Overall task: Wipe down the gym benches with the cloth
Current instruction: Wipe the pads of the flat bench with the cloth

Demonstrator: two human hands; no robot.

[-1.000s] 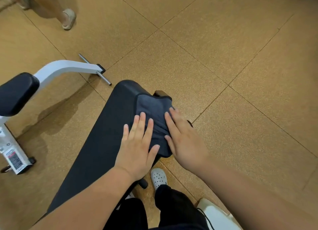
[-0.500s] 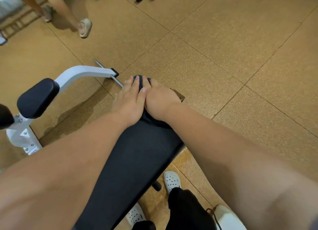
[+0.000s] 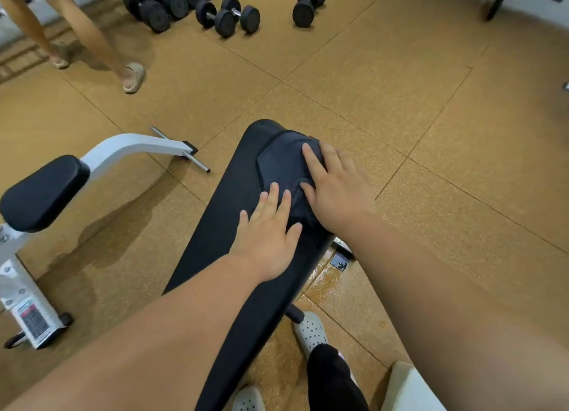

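Half a second ago my hands were bunched together over the far tip of the tabletop [image 3: 221,226], the cloth almost hidden under them; now they have drawn back toward me and spread, and the cloth [image 3: 281,167] lies open to view across the far end of the pad. My left hand [image 3: 268,241] lies flat with fingers spread, its fingertips on the near edge of the cloth and its palm on bare vinyl. My right hand [image 3: 334,195] presses flat on the cloth's right side, fingers apart and pointing away from me; neither grip is closed round anything, both only push down. The cloth is a dark grey-blue fabric, soft and matte, folded to a rough many-sided shape with a crease near my right thumb. The tabletop is a long, narrow black padded bench with a smooth, faintly shiny cover and a rounded far end, and the cloth hangs a little over its right edge. To the left stands a white metal frame [image 3: 132,144] with a black rounded pad [image 3: 43,192] and a thin steel pin, apart from the bench. The floor [image 3: 431,118] is speckled tan rubber tile with dark seams, open on the right and ahead. Black round-headed dumbbells [image 3: 228,13] lie well beyond, and another person's legs [image 3: 92,38] pass at upper left. My white perforated shoe [image 3: 311,333] rests just right of the bench.
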